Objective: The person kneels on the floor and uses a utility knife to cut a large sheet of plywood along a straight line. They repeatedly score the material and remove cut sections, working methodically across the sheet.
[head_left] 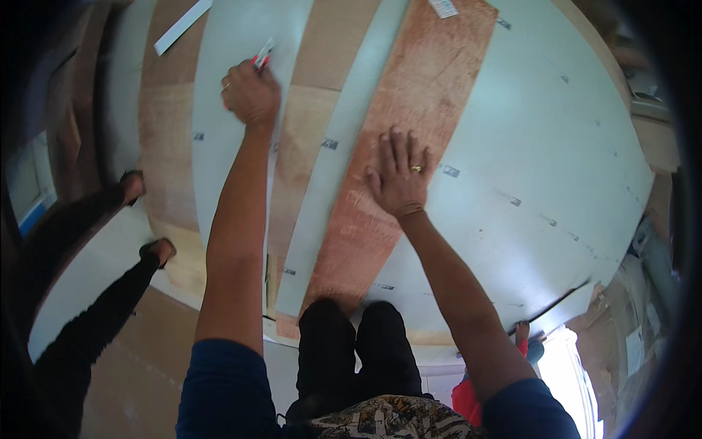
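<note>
My left hand is closed around a red-handled utility knife, its light-coloured tip pointing up and away from me. The knife is above a pale, white-coated sheet; whether the tip touches it I cannot tell. Farther right, my right hand lies flat with fingers spread on a long reddish-brown wooden board. This board runs lengthwise from my knees to the far edge, on top of a wide white sheet with small printed marks.
Bare plywood strips lie between the white pieces. A narrow white strip is at the far left, a small label on the board's far end. Another person's feet stand at left; someone in red is at lower right.
</note>
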Available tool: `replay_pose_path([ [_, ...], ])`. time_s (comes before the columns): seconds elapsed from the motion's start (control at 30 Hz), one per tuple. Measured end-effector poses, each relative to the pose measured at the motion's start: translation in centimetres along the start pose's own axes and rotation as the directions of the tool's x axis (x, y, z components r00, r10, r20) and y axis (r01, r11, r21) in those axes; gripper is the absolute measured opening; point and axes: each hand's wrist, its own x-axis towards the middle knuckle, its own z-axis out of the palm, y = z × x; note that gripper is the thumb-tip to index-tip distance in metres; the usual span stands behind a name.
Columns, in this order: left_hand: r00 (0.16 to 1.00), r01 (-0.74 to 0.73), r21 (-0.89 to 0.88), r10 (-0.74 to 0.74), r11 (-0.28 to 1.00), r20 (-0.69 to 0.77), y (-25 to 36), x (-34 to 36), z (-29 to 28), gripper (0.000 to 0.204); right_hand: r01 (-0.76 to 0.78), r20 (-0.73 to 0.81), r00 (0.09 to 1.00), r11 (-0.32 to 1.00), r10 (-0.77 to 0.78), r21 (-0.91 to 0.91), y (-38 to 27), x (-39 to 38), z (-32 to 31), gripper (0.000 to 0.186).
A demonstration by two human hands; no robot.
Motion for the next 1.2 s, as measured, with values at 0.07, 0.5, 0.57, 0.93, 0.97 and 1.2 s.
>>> replay_pose_path([
  [0.07, 0.998, -0.046, -0.013, 0.046, 0.999, -0.041, -0.3, 0.1, 0.1, 0.029, 0.016, -0.063, 0.998, 1.0, -0.015, 0.012, 0.1, 1.1, 0.1, 0.078],
  [0.5, 0.938, 0.267, -0.477, -0.11, 0.837, 0.33, -8.8, -15.9, -7.2, 0.064, 0.035, -0.17, 0.985, 0.999, -0.039, -0.03, 4.4, -0.9, -0.3, 0.082],
  [0.57, 0.861, 0.501, -0.67, -0.391, 0.548, 0.324, -27.7, -24.0, -7.7, 0.07, 0.162, -0.197, 0.97, 0.981, -0.14, 0.102, -0.8, -0.9, -0.7, 0.088],
  [0.93, 0.594, 0.759, -0.083, -0.634, 0.646, 0.495, -28.4, -66.6, -18.7, 0.049, 0.079, 0.103, 0.991, 0.994, -0.088, 0.08, -1.5, -23.4, 5.3, 0.089],
  [0.97, 0.6, 0.776, -0.339, -0.455, 0.532, 0.658, -29.0, -68.5, -17.9, 0.054, 0.091, -0.024, 0.996, 0.973, -0.088, 0.211, -1.7, -25.5, 7.5, 0.087],
  [1.2, 0.808, 0.446, -0.22, -0.285, 0.867, 0.516, -35.0, -70.4, -21.3, 0.092, -0.145, 0.228, 0.972, 0.904, 0.055, 0.403, 1.5, -42.5, 8.4, 0.082],
])
